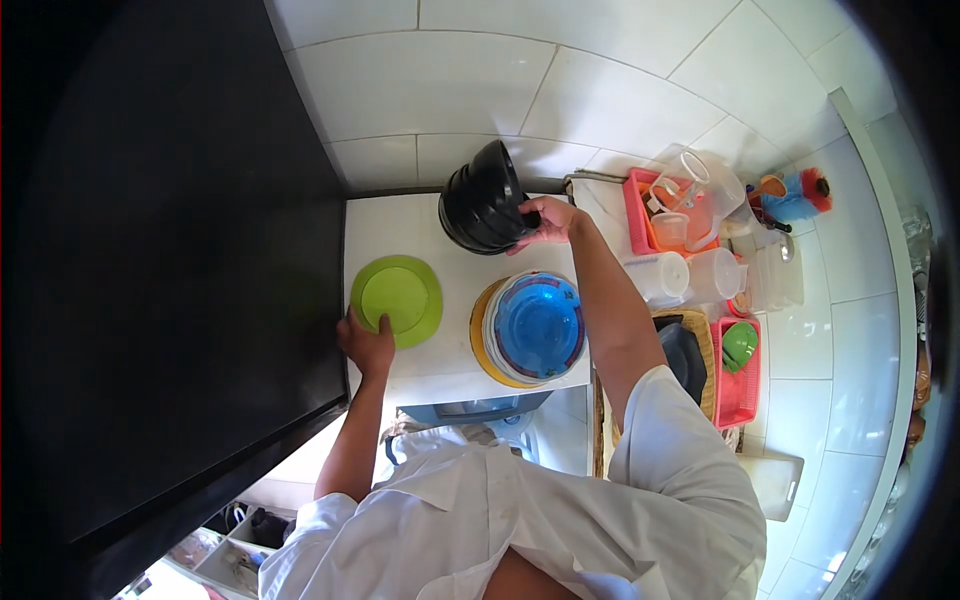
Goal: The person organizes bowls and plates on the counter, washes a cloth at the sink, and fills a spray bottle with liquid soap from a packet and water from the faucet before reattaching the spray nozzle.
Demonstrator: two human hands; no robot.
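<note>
On the left of the white counter lies a green plate (395, 300). My left hand (368, 343) grips its near edge, the thumb on top. A stack of black bowls (480, 205) tilts near the tiled wall, and my right hand (545, 222) holds it by its right side, fingers at the rim. Between my arms stands a pile of plates and bowls with a blue bowl (540, 325) on top and a yellow rim showing beneath.
A tall black panel (200, 250) borders the counter on the left. To the right are a pink basket (637, 210) with clear plastic jugs, a clear container (660, 277), and another pink basket (738, 395) holding green bowls (740, 343).
</note>
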